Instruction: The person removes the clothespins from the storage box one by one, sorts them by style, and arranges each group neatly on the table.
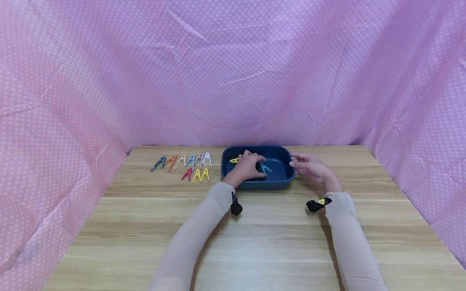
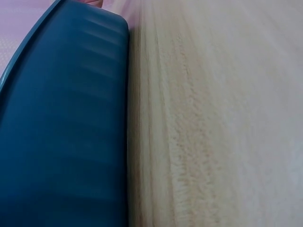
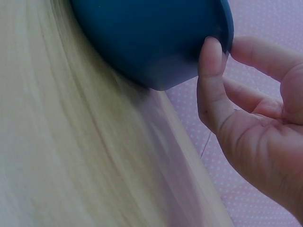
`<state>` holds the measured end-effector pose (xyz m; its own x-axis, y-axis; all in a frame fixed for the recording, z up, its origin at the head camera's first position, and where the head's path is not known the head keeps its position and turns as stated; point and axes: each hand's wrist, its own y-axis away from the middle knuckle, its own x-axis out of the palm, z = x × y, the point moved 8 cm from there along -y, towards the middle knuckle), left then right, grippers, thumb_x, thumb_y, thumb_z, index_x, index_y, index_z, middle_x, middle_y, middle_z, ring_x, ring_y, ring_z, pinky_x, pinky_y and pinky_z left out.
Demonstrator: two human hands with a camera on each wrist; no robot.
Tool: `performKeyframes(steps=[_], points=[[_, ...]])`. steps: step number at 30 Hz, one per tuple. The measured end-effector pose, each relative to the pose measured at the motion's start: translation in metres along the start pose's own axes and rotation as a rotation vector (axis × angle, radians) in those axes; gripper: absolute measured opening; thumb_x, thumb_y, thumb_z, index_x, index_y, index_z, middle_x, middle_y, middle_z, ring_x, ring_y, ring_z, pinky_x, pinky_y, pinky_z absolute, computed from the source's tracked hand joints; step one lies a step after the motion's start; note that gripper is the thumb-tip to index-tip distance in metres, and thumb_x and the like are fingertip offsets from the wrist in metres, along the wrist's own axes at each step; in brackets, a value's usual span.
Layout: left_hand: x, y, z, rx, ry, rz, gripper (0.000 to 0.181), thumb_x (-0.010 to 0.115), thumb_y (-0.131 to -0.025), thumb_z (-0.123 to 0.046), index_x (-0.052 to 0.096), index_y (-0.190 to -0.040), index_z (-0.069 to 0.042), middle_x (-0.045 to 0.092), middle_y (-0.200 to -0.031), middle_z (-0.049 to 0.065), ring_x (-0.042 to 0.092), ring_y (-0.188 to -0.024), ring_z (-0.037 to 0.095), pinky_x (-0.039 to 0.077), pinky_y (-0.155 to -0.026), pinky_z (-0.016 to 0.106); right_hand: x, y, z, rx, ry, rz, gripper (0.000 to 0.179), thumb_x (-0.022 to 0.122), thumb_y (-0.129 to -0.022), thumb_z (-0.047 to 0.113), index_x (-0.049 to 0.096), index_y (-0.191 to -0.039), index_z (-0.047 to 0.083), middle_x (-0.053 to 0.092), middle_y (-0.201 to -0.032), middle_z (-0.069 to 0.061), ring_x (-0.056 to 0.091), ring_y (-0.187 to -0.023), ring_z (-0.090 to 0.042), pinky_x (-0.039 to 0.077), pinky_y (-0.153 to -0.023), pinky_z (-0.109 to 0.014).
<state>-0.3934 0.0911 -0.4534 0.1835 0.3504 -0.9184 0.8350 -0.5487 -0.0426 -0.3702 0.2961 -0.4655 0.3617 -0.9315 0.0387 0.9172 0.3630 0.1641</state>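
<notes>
A dark blue plastic bin (image 1: 282,185) stands at the far side of the table. My left hand (image 1: 247,166) reaches down into it, fingers arched and apart from the thumb. Between thumb and fingertips shows a blue clothespin (image 1: 265,168), overlapped by the hand; no pinch on it is visible. A yellow clothespin (image 1: 234,161) lies in the bin left of that hand. At the bin's right end, my right hand (image 1: 310,166) holds the edge by its thumb and forefinger. The right wrist view shows that thumb (image 3: 211,61) against the outer wall.
Left of the bin, several clothespins lie in two rows: teal (image 1: 158,163), orange (image 1: 170,162), cream, light blue, mauve and white (image 1: 207,159) behind; red (image 1: 187,173) and yellow (image 1: 196,175) in front. A pink dotted cloth (image 1: 233,81) hangs behind the wooden table (image 1: 269,242).
</notes>
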Motion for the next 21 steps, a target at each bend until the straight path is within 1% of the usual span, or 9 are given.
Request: performKeyframes(steps=[7,11,15,21], points=[[-0.0008,-0.0008,-0.0008,-0.005,-0.022,0.002,0.052,0.080,-0.088,-0.042,0.067,-0.134,-0.023,0.066,-0.131,-0.002,0.042,-0.118,0.022,0.034,-0.102,0.044,-0.0021,0.0012,0.0003,0.037,0.030,-0.026,0.064,0.055,-0.103,0.006,0.023,-0.157,-0.007,0.066,-0.114,0.008,0.064,-0.097,0.000,0.054,-0.085,-0.017],[-0.0006,-0.0009,-0.0006,-0.009,-0.029,0.000,0.050,0.079,-0.089,-0.042,0.067,-0.134,-0.023,0.066,-0.131,-0.002,0.043,-0.119,0.022,0.034,-0.102,0.044,-0.0029,0.0012,-0.0004,0.047,0.043,-0.028,0.064,0.056,-0.104,0.007,0.024,-0.158,-0.006,0.065,-0.116,0.008,0.064,-0.097,0.000,0.054,-0.086,-0.017],[-0.0004,-0.0007,-0.0008,-0.009,-0.041,-0.003,0.050,0.078,-0.089,-0.042,0.067,-0.134,-0.022,0.066,-0.130,-0.001,0.043,-0.117,0.022,0.035,-0.101,0.043,-0.0027,0.0010,-0.0009,0.037,0.043,-0.020,0.064,0.055,-0.104,0.007,0.023,-0.158,-0.007,0.065,-0.115,0.008,0.064,-0.097,0.000,0.055,-0.085,-0.017],[-0.0007,0.0003,-0.0013,-0.015,-0.052,0.003,0.050,0.078,-0.089,-0.043,0.067,-0.133,-0.023,0.065,-0.132,0.000,0.043,-0.118,0.023,0.035,-0.102,0.044,-0.0001,0.0004,-0.0010,0.014,0.007,0.001,0.063,0.054,-0.103,0.003,0.023,-0.157,-0.008,0.069,-0.112,0.007,0.066,-0.095,-0.002,0.056,-0.083,-0.018]])
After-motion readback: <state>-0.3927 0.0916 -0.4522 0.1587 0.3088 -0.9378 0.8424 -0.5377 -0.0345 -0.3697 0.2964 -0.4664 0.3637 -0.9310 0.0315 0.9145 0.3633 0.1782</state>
